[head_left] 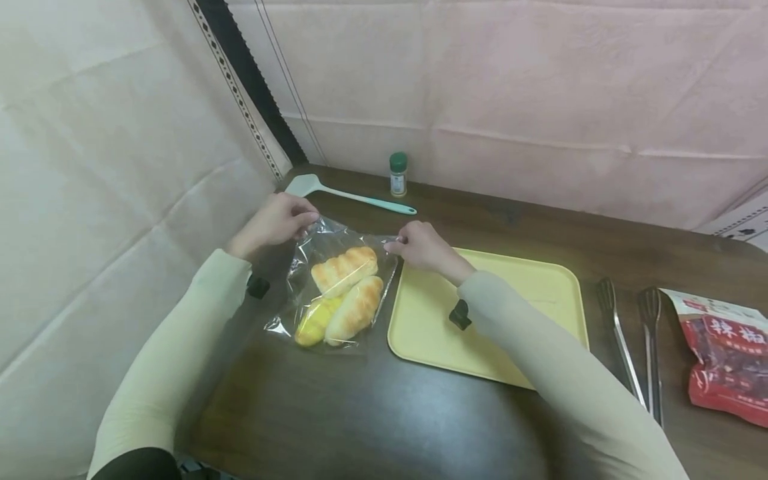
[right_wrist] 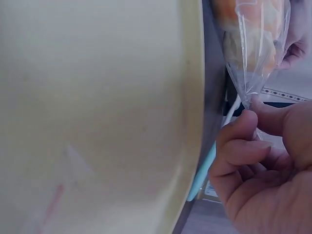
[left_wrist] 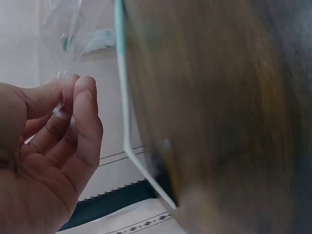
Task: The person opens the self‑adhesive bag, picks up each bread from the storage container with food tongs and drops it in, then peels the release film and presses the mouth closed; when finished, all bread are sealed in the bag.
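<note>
A clear plastic bag [head_left: 303,283] with bread rolls inside is at the left of the table in the head view. Two rolls [head_left: 354,310] are golden-white and one [head_left: 316,321] is yellow. My left hand [head_left: 277,223] pinches the bag's upper left corner; in the left wrist view, thumb and fingers [left_wrist: 87,112] meet on the film. At the upper right corner, my right hand [head_left: 425,248] pinches the film too. The right wrist view shows the bag [right_wrist: 251,53] gathered to a point between thumb and forefinger of that hand [right_wrist: 263,161].
A yellow tray [head_left: 492,353] lies under my right forearm. Behind the bag are a pale spatula [head_left: 360,198] and a green-capped jar [head_left: 399,175]. At right lie two metal tongs-like utensils [head_left: 618,327] and a red food packet [head_left: 729,353]. Cloth walls border the table's back and left.
</note>
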Motion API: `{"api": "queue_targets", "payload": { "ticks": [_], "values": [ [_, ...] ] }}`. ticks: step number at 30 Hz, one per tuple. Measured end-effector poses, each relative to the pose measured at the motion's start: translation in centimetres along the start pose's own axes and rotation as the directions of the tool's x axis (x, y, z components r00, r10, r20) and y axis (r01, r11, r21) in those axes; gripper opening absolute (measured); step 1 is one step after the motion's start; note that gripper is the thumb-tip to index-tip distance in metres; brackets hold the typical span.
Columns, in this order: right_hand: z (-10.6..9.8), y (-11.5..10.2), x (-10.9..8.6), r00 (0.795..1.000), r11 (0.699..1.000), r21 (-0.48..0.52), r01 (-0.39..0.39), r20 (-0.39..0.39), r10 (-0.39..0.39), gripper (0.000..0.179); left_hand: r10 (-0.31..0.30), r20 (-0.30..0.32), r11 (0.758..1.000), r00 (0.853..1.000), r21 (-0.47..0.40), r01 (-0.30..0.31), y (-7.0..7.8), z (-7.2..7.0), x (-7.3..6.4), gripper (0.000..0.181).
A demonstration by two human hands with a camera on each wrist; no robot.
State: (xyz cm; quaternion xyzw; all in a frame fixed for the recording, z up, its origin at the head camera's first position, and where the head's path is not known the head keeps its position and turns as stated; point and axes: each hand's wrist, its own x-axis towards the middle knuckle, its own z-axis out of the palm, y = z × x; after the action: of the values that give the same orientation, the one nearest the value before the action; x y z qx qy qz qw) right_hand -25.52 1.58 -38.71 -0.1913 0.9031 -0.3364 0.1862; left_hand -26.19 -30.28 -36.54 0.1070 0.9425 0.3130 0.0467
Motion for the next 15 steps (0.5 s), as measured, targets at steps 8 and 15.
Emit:
{"api": "queue_targets", "payload": {
  "ticks": [8, 15],
  "values": [
    [-0.1, 1.4, 0.2, 0.998, 0.998, 0.031, -0.060, 0.009, 0.059, 0.047, 0.029, 0.007, 0.998, 1.000, 0.063, -0.030, 0.2, 1.3, 1.2, 0.024],
    [-1.0, 2.0, -2.2, 0.991, 0.997, 0.061, -0.041, -0.123, 0.048, 0.050, 0.057, -0.148, 0.994, 0.987, 0.104, -0.041, 2.5, 1.6, -0.3, 0.040]
  ]
}}
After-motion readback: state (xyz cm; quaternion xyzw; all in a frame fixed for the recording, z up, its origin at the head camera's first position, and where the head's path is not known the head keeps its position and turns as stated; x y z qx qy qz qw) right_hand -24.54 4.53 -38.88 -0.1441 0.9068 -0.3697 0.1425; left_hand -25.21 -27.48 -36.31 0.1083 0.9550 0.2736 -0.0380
